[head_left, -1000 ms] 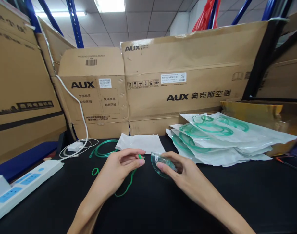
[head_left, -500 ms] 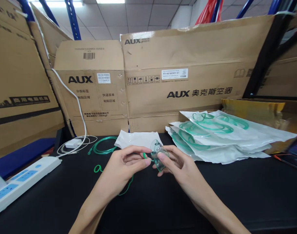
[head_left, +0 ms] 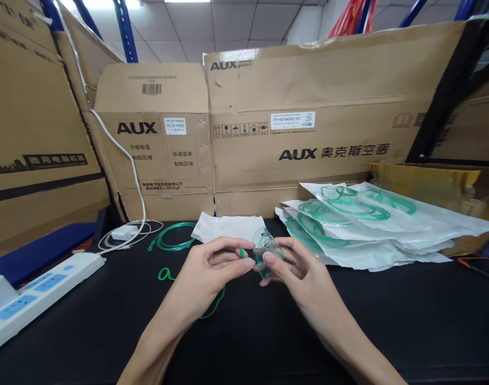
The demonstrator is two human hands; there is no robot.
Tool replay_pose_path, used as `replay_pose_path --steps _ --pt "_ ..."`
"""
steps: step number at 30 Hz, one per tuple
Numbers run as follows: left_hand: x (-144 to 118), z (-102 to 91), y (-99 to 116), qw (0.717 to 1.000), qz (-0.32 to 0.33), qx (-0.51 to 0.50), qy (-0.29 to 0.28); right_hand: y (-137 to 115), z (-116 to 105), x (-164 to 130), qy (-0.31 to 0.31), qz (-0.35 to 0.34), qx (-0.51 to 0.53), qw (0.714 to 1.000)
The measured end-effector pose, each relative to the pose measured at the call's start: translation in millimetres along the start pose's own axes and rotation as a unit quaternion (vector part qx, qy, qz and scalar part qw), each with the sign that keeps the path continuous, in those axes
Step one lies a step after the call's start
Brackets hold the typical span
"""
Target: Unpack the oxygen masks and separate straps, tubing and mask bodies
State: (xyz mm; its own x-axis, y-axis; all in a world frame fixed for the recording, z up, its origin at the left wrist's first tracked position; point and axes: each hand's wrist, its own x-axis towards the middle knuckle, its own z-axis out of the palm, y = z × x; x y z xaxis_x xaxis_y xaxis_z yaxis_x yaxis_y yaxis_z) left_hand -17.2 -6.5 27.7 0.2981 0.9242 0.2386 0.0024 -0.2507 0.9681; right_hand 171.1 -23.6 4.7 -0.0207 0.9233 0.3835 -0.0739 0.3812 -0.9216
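A clear, green-tinted oxygen mask (head_left: 264,251) is held above the black tabletop by my right hand (head_left: 294,267), thumb on the near side and fingers around the back. My left hand (head_left: 220,264) pinches a green elastic strap (head_left: 243,253) close against the mask's left edge. Whether the strap passes through the mask there is hidden by the fingertips. The strap's loose length (head_left: 215,309) hangs below my left hand, and a small green loop (head_left: 164,274) lies to its left. Behind the hands, a white pouch (head_left: 228,226) rests on the table.
Coiled green tubing (head_left: 172,237) lies at the back left, by a white charger and cable (head_left: 124,232). A white power strip (head_left: 47,294) runs along the left. Several white pouches with green tubing (head_left: 364,224) are stacked at the right. Cardboard boxes (head_left: 328,128) wall off the back.
The whole view has shifted slightly, so things appear a little further right. Both hands keep their grips; the mask is turned slightly and the left fingertips remain at its edge.
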Motion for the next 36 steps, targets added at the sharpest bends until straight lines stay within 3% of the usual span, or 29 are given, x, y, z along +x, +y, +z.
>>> replay_pose_path --steps 22,30,36 --pt "0 6.8 2 0.998 0.024 -0.045 0.045 -7 10 -6 -0.003 -0.019 0.026 0.999" --pt "1 18.5 1 0.99 0.025 -0.131 0.054 -6 12 -8 0.036 -0.052 0.037 0.997" --pt "-3 19.3 5 0.991 0.002 -0.13 0.031 -8 8 -7 0.096 -0.089 0.021 0.991"
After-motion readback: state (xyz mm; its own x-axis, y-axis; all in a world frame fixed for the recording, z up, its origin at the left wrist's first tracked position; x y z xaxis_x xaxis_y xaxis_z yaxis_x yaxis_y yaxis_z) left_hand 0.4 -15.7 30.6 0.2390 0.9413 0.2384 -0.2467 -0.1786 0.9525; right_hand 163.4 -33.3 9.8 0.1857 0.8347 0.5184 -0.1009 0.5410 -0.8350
